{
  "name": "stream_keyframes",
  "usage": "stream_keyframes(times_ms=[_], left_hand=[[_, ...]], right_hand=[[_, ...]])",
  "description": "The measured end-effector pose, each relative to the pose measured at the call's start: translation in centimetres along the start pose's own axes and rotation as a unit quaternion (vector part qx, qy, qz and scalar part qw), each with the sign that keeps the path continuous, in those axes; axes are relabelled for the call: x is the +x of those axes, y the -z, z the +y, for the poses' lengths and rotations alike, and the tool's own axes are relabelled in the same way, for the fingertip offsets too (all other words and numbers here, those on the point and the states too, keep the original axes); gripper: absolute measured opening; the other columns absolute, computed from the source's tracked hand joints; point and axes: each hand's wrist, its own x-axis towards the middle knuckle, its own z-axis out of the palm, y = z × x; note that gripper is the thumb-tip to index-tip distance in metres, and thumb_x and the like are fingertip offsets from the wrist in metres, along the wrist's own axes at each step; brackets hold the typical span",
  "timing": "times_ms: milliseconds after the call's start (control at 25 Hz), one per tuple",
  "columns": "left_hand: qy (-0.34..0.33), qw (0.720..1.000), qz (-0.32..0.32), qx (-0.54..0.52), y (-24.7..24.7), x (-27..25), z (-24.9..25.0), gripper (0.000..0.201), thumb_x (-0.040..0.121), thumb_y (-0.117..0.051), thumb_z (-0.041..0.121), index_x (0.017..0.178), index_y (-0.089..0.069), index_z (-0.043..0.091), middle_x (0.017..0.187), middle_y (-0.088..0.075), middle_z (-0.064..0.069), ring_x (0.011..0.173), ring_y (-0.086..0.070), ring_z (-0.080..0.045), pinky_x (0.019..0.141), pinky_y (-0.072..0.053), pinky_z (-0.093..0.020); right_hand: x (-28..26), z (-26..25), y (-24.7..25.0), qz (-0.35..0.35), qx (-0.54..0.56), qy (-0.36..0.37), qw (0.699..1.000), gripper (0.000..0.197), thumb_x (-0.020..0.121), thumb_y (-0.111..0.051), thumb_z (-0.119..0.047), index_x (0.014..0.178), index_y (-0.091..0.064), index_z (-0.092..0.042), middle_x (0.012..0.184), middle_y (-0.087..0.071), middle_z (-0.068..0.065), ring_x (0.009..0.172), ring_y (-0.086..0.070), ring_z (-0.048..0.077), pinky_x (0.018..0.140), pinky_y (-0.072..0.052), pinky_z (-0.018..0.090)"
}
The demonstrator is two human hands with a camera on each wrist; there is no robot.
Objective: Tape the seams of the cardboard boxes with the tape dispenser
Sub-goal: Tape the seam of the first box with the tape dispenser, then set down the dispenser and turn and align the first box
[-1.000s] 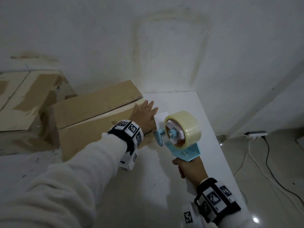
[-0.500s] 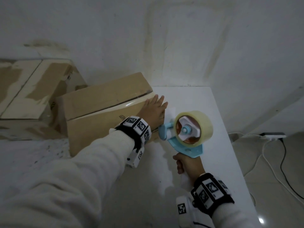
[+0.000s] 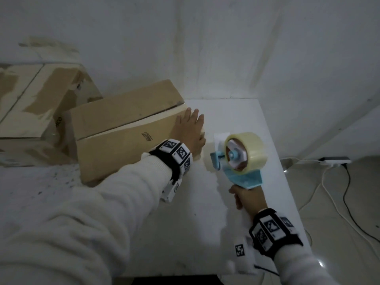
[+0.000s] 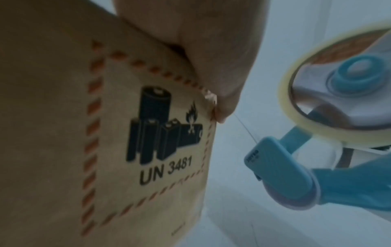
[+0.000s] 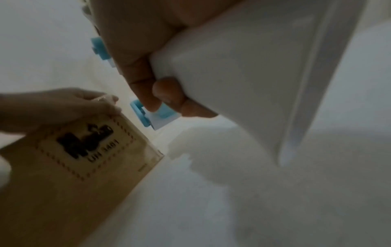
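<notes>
My left hand [image 3: 190,131] lies flat, fingers straight, on the right end of the brown cardboard box [image 3: 123,130] mid-frame on the white counter [image 3: 236,124], steadying it. My right hand [image 3: 247,197] grips the blue tape dispenser [image 3: 240,159] just right of it, near the seam.

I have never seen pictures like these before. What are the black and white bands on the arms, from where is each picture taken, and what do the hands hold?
No machine here: a person works with bare hands. The patterned bands are wrist mounts carrying small cameras. One picture comes from a camera on the head, looking down; the other two look along each hand. On the white table lies a cardboard box printed with a battery warning label. The left hand rests flat on the box's end, thumb at its corner. The right hand grips the handle of a blue tape dispenser, held beside the box, not touching it. More boxes stand to the left.
</notes>
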Motion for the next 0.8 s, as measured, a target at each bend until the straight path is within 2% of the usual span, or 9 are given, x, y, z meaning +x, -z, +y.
stream_keyframes(times_ms=[80, 160, 240, 280, 360, 480, 600, 680, 800], left_hand=[[-0.004, 1.0, 0.012, 0.01, 0.0, 0.1, 0.2, 0.064, 0.094, -0.042, 0.043, 0.147, -0.02, 0.013, 0.159, -0.008, -0.009, 0.147, -0.002, -0.03, 0.117, -0.012, -0.045], [-0.026, 0.999, 0.013, 0.013, 0.1, 0.0, 0.0, 0.055, 0.094, -0.041, 0.046, 0.14, -0.035, 0.016, 0.158, -0.013, -0.009, 0.146, -0.004, -0.032, 0.116, -0.013, -0.045], [-0.041, 0.999, 0.01, 0.017, 0.4, -0.1, 0.0, 0.051, 0.094, -0.04, 0.047, 0.136, -0.042, 0.018, 0.157, -0.018, -0.007, 0.146, -0.005, -0.032, 0.116, -0.014, -0.044], [-0.053, 0.998, 0.009, 0.022, 0.4, 0.0, 0.0, 0.052, 0.094, -0.04, 0.047, 0.137, -0.042, 0.018, 0.157, -0.018, -0.007, 0.146, -0.005, -0.032, 0.116, -0.014, -0.044], [-0.09, 0.995, 0.002, 0.033, 0.3, 0.0, -0.2, 0.057, 0.094, -0.041, 0.048, 0.143, -0.035, 0.019, 0.158, -0.017, -0.006, 0.146, -0.003, -0.032, 0.117, -0.014, -0.043], [-0.152, 0.986, -0.012, 0.064, 0.3, 0.1, -1.0, 0.07, 0.092, -0.044, 0.049, 0.149, -0.018, 0.018, 0.159, -0.009, -0.009, 0.147, -0.001, -0.034, 0.119, -0.012, -0.044], [-0.168, 0.984, -0.011, 0.052, 0.2, 0.0, -1.5, 0.081, 0.091, -0.052, 0.04, 0.151, -0.003, 0.017, 0.159, 0.001, -0.012, 0.147, 0.001, -0.034, 0.12, -0.011, -0.044], [-0.168, 0.985, -0.006, 0.032, 0.2, 0.0, -1.5, 0.087, 0.089, -0.057, 0.035, 0.151, 0.002, 0.016, 0.159, 0.005, -0.013, 0.147, 0.002, -0.033, 0.12, -0.01, -0.042], [-0.163, 0.986, 0.019, 0.012, 0.2, -0.5, -1.9, 0.094, 0.085, -0.06, 0.041, 0.151, 0.003, 0.017, 0.159, 0.006, -0.012, 0.147, 0.004, -0.029, 0.12, -0.006, -0.043]], right_hand=[[-0.2, 0.5, 1.3, 0.009, -0.149, 0.057, 0.987, 0.031, 0.074, -0.067, -0.004, 0.052, -0.046, -0.011, 0.05, -0.054, 0.007, 0.05, -0.054, 0.021, 0.056, -0.042, 0.027], [-0.8, 1.0, 2.3, -0.04, -0.289, 0.095, 0.952, 0.012, 0.077, -0.068, -0.015, 0.079, -0.056, -0.011, 0.08, -0.062, 0.01, 0.078, -0.063, 0.03, 0.066, -0.041, 0.026], [-0.9, 1.2, 2.5, -0.124, -0.427, 0.135, 0.885, 0.037, 0.079, -0.066, -0.03, 0.112, -0.053, -0.017, 0.105, -0.064, 0.005, 0.099, -0.062, 0.029, 0.072, -0.042, 0.026], [-0.8, 1.2, 2.2, -0.16, -0.47, 0.167, 0.852, 0.044, 0.078, -0.064, -0.035, 0.117, -0.049, -0.019, 0.112, -0.063, 0.001, 0.102, -0.062, 0.027, 0.075, -0.044, 0.028], [-0.5, 1.2, 0.9, -0.204, -0.516, 0.239, 0.797, 0.046, 0.078, -0.061, -0.034, 0.118, -0.045, -0.019, 0.117, -0.06, 0.002, 0.105, -0.059, 0.027, 0.081, -0.043, 0.031], [0.1, 1.3, -1.7, -0.228, -0.554, 0.3, 0.742, 0.048, 0.08, -0.057, -0.024, 0.124, -0.04, -0.016, 0.121, -0.054, 0.005, 0.112, -0.053, 0.028, 0.085, -0.036, 0.032], [0.7, 1.1, -4.0, -0.222, -0.581, 0.326, 0.712, 0.047, 0.083, -0.055, -0.028, 0.126, -0.039, -0.017, 0.123, -0.051, 0.004, 0.114, -0.05, 0.026, 0.089, -0.033, 0.036], [1.1, 0.8, -5.1, -0.21, -0.598, 0.34, 0.695, 0.047, 0.085, -0.053, -0.031, 0.128, -0.039, -0.019, 0.125, -0.049, 0.005, 0.116, -0.048, 0.026, 0.092, -0.03, 0.037], [1.1, 0.0, -5.9, -0.186, -0.631, 0.333, 0.676, 0.055, 0.084, -0.053, -0.027, 0.136, -0.035, -0.023, 0.137, -0.04, 0.004, 0.128, -0.035, 0.024, 0.102, -0.024, 0.04]])
